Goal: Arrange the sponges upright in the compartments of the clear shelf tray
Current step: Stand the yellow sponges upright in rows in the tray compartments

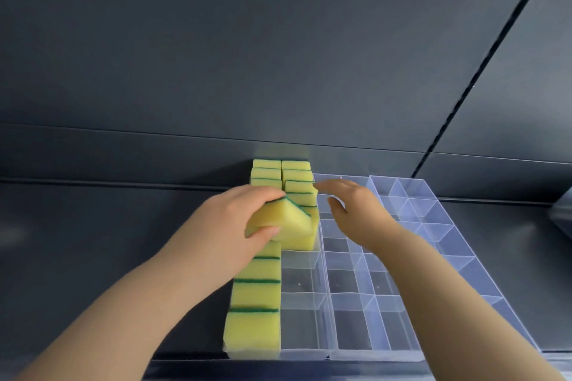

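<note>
Nearest me, the front rim of the clear tray point(309, 353) sits at the edge of the dark shelf point(93, 257). The left row point(253, 331) of yellow sponges with green backs stands upright. I count four in front of my hands and three behind them. Whatever lies under the left hand is hidden, so I can't give a total.

Beside that row, the near compartments of the next column are bare. I make out about three, though the clear walls make the count uncertain. The columns further right hold nothing that I can see.

In the middle, my left hand point(229, 226) pinches one sponge point(288, 219) between thumb and fingers. It is tilted, green edge up, just over the front of the second row point(298, 176). My right hand point(362, 216) is spread with relaxed fingers. It holds nothing and hovers above the empty columns, fingertips near the second row's side.

That second row counts roughly five or six from the back, and the nearest ones blur together.

As I read it, I'm partway through filling the second column. The next move is to turn the sponge upright and seat it in the first free compartment in front of that row, with the right hand steadying its neighbours.

Behind everything stands the plain dark back panel point(278, 56).
</note>
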`<state>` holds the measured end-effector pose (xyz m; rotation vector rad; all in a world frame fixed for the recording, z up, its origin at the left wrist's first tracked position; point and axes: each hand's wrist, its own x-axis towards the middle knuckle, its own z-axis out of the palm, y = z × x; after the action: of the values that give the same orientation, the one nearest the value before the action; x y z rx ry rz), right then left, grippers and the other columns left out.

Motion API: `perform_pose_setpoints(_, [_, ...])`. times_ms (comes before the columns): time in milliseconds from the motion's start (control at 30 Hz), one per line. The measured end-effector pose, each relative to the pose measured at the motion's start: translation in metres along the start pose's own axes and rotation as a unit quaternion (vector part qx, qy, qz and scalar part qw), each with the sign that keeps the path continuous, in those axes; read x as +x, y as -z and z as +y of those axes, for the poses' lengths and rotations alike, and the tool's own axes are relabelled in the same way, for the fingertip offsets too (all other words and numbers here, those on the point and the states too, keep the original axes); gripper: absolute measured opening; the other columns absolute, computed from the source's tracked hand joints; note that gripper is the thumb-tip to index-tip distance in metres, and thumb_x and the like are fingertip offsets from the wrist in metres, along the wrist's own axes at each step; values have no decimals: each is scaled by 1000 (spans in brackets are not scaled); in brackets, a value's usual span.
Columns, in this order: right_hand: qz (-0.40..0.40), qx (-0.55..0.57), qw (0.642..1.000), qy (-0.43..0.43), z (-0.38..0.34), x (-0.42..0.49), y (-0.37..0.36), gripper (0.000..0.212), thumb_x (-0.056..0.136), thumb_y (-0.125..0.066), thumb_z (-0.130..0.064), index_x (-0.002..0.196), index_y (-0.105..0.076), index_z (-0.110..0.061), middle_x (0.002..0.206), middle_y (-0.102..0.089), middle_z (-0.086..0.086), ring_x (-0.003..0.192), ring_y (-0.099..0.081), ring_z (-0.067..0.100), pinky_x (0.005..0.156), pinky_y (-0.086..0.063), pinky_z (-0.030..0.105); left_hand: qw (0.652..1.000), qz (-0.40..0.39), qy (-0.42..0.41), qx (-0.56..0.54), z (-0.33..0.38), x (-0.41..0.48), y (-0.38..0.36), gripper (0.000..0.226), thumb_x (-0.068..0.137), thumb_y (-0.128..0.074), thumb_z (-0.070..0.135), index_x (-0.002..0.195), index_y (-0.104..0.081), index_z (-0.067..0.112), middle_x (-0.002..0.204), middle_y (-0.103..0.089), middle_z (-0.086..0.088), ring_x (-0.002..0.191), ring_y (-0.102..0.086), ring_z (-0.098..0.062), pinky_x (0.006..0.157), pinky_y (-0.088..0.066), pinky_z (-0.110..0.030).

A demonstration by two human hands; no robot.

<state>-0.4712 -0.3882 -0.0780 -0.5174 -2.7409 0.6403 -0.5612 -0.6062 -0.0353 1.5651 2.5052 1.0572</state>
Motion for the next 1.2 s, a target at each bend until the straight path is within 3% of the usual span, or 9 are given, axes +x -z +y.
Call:
perform_pose_setpoints(67, [-35,-19,999,-9,-3,16,-1,45,93,-34,0,130,-51,-18,137,-50,2,123,-46,18,96,-34,19,1000,-2,8,-4,2,0,-5,45,82,-67,31,124,-54,40,107,-43,35,104,-46,3,86,-34,-10])
perform_pose_setpoints(333, [-161,-95,982,-12,-9,57,-25,54,89,-35,-1,137,-42,-27,142,-41,1,122,-46,22,99,-42,32,998,53,16,25,-3,-6,-3,44,79,-70,27,121,-59,33,102,-47,35,100,-45,5,79,-33,2])
perform_pose_setpoints(433, [-156,-92,983,-9,-9,55,-23,56,89,-34,0,136,-43,-30,141,-43,1,118,-49,24,95,-45,34,998,59,20,26,-5,-7,0,45,79,-70,28,123,-58,33,104,-42,40,103,-41,10,85,-27,6])
perform_pose_setpoints(533, [-92,-67,993,9,-8,43,-10,50,91,-34,-2,133,-47,-27,136,-48,4,118,-48,23,93,-44,31,998,53,24,28,-5,-7,-1,46,80,-69,28,124,-57,34,104,-40,42,102,-40,11,83,-29,6])
perform_pose_setpoints(633, [-50,-56,996,43,-4,22,2,46,91,-35,0,128,-54,-21,131,-54,2,121,-47,19,95,-40,26,999,39,19,24,-3,-3,-4,46,81,-67,31,125,-55,35,103,-41,40,100,-41,9,80,-32,3])
perform_pose_setpoints(767, [-104,-70,989,83,5,-2,0,50,87,-35,7,126,-55,-18,133,-52,-2,122,-46,17,99,-31,18,1000,-11,13,-3,1,9,-17,47,87,-61,34,132,-48,37,115,-40,27,103,-40,7,85,-29,-1])
perform_pose_setpoints(933, [-130,-87,981,110,11,-6,-3,57,83,-36,9,132,-49,-17,137,-48,-3,125,-43,17,105,-30,22,997,-80,-4,3,6,25,-37,46,90,-59,30,134,-46,34,119,-43,23,112,-44,-1,95,-34,-18])
perform_pose_setpoints(1033, [-144,-107,976,121,10,-7,1,50,88,-39,2,132,-48,-19,141,-43,-7,127,-40,15,106,-27,21,993,-105,-5,60,3,31,-41,41,92,-54,33,132,-44,33,130,-47,19,117,-43,-3,94,-34,-19])
perform_pose_setpoints(1200, [-177,-134,968,120,6,-7,10,47,90,-52,-22,135,-43,-24,145,-35,-11,131,-33,9,104,-19,16,990,-78,-23,117,-3,41,-43,39,91,-56,32,129,-51,24,128,-52,9,118,-43,-11,95,-33,-24])
